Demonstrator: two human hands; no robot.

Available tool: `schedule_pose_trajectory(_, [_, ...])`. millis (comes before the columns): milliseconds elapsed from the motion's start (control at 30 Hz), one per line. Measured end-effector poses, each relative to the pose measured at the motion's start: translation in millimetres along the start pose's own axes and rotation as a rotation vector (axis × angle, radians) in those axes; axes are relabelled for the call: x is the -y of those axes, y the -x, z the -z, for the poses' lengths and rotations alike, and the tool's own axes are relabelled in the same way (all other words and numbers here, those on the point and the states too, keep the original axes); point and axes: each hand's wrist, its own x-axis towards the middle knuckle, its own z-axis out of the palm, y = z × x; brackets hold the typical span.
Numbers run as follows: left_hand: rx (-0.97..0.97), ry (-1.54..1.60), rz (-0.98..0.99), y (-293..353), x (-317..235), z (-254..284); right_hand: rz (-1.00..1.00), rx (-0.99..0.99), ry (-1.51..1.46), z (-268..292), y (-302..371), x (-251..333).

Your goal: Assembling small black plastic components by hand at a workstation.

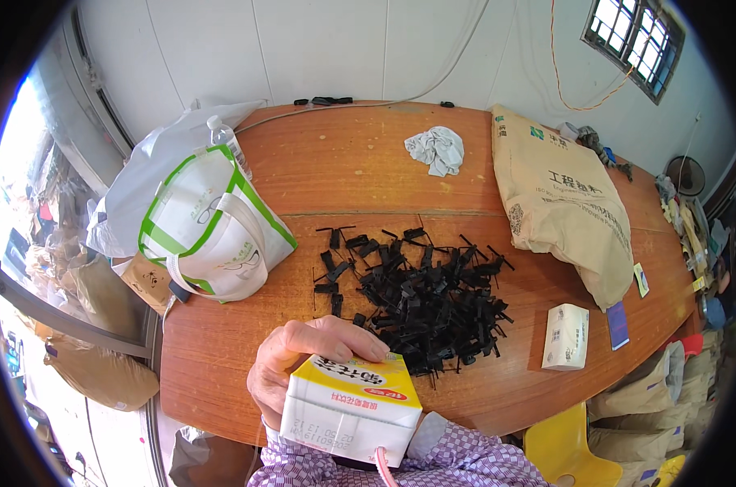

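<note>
My left hand (291,357) is closed around a yellow and white drink carton (351,426), its fingers laid over the top edge. The carton is close to the camera, at the lower middle, and a pink-striped straw (384,467) sticks out of its near face. To the carton's right, the cuff of my right sleeve (433,430) shows; my right hand itself is hidden behind the carton. Beyond the carton, a loose pile of small black plastic parts (433,300) with thin stems lies on the wooden table (327,170).
A white tote bag with green trim (222,227) stands at the left, a clear bottle (222,134) behind it. Crumpled white cloth or paper (437,150) lies at the back. A large brown paper sack (559,199), small white box (565,337) and yellow chair (571,450) are rightward.
</note>
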Motion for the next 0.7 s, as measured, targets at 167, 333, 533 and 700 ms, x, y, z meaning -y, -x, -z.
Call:
schedule_pose_trajectory(167, [-0.002, 0.013, 0.015, 0, -1, 1, 0.001, 0.004, 0.046, 2, 0, 0])
schedule_pose_trajectory(333, [-0.012, -0.042, 0.016, -1, 3, -1, 0.015, -0.002, 0.097, 9, -3, 3])
schedule_pose_trajectory(533, [-0.089, -0.004, 0.081, -1, -1, -15, 0.037, -0.002, 0.140, 13, 0, 9])
schedule_pose_trajectory(700, [-0.061, -0.020, 0.096, 0, -2, -2, 0.017, -0.007, 0.189, 14, 4, 3])
